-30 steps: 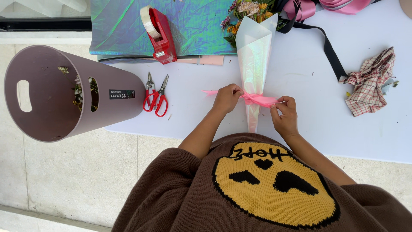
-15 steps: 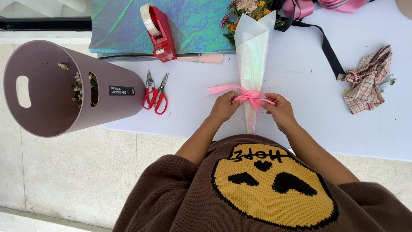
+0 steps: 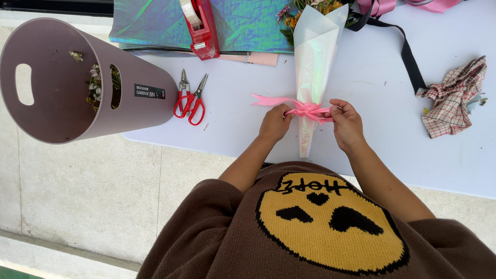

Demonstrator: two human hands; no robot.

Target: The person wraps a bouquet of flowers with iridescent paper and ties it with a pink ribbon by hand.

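2 hands work 1 pink ribbon [image 3: 302, 107] knotted round the narrow stem of a wrapped bouquet [image 3: 313, 67] lying on the white table [image 3: 392, 144]. Left hand [image 3: 275, 123] at 9 o'clock and right hand [image 3: 347, 124] at 3 o'clock both pinch ribbon strands, fingers closed. Red scissors [image 3: 190, 98] lie well apart at 9 o'clock; a pink bin [image 3: 67, 77] stands beyond.

Around one wrapped bouquet [image 3: 313, 62] lying on the white table [image 3: 372, 155]: one pink ribbon [image 3: 299, 107] tied about it, two hands [image 3: 276, 121] at the ribbon, one pair of red scissors [image 3: 190, 98] to its left, one red tape dispenser [image 3: 199, 26] up-left, one mauve bin [image 3: 77, 77] far left, one checked cloth [image 3: 457, 98] to its right.
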